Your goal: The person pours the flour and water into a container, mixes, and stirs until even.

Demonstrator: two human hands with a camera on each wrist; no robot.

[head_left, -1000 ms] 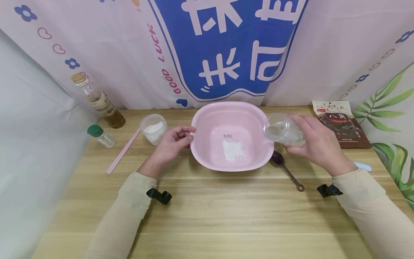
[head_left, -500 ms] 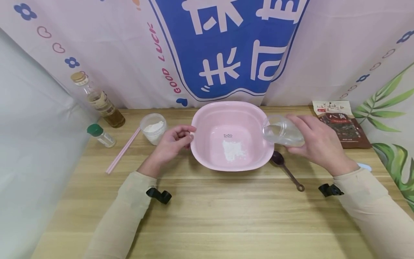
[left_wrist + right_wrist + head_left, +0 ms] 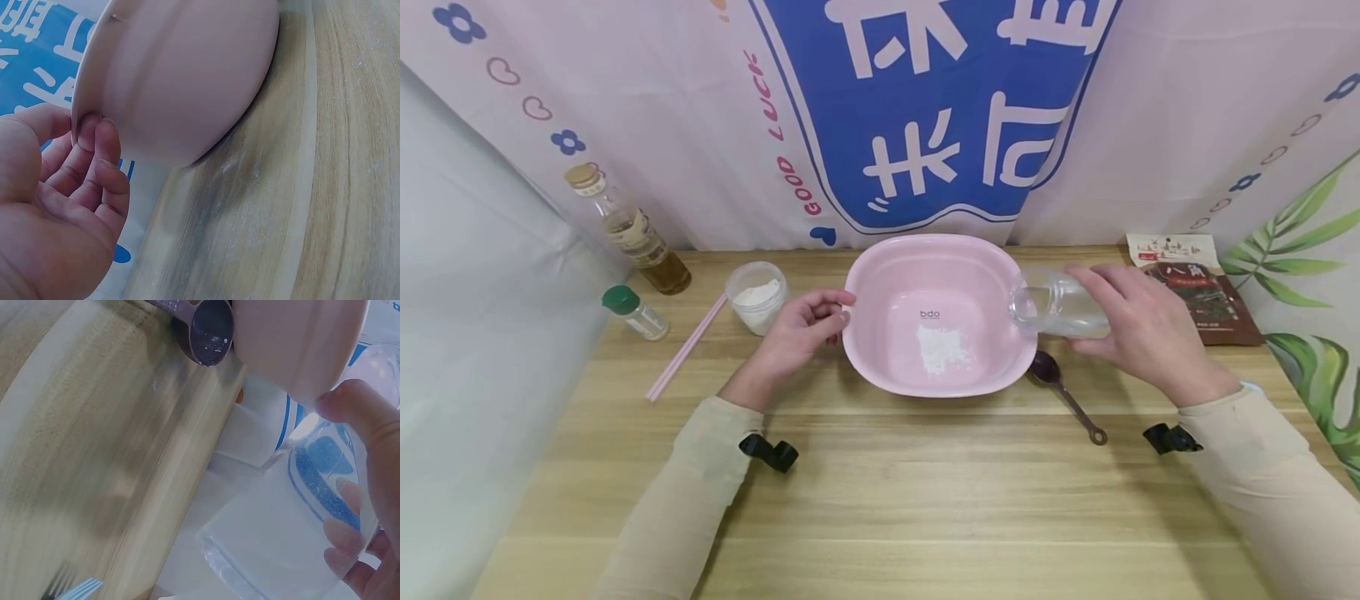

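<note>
Your right hand (image 3: 1138, 329) grips a clear cup (image 3: 1054, 305), fingers curled round its body, and holds it tipped on its side at the 3 o'clock edge of the pink basin (image 3: 880, 275). The cup's mouth points toward the basin, just over its right rim, and there is clear liquid inside. In the right wrist view your thumb and fingertips (image 3: 350, 494) show through the cup's (image 3: 294, 519) clear wall, so the grasp wraps it from both sides.

Your left hand (image 3: 801, 329) rests at the basin's 9 o'clock edge. Its fingers are curled, and in the left wrist view the fingertips (image 3: 94, 134) touch the underside of the basin's (image 3: 187, 75) rim while the thumb lies over the top, so the hand pinches the rim.

The basin sits in the middle of the counter (image 3: 880, 492), toward its far edge, with a small patch of white powder (image 3: 943, 348) on its floor.

A brown measuring spoon (image 3: 1063, 396) lies on the counter at the basin's 4 o'clock, just below the cup, its bowl nearest the basin. At the basin's 9 o'clock, beyond your left hand, stands a small tub of white powder (image 3: 756, 296). Further out on that side lie a pair of pink chopsticks (image 3: 685, 350), a small bottle with a green cap (image 3: 634, 313), and an oil bottle (image 3: 628, 233) at about 10 o'clock. A dark packet (image 3: 1195, 287) lies at 3 o'clock, past your right hand.
</note>
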